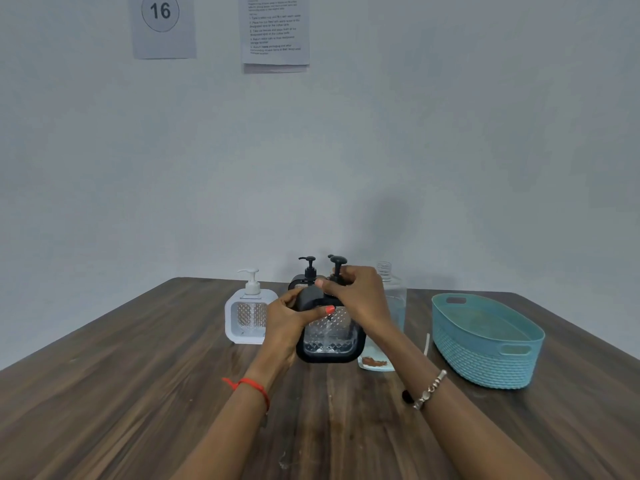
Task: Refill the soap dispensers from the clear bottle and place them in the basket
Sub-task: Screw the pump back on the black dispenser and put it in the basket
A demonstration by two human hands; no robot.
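Left hand point(286, 322), right hand point(358, 294): curled grip round dispenser point(330, 339)

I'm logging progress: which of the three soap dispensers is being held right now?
The front black dispenser: left hand grips its shoulder, right hand its pump. The white dispenser and the rear black dispenser are not held.

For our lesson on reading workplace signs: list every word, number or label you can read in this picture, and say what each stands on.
"16": printed inside a circle on the grey paper sheet, upper left.
Printed notice to its right: several numbered lines of text, too small and blurred to read.
Nothing else shows readable text.
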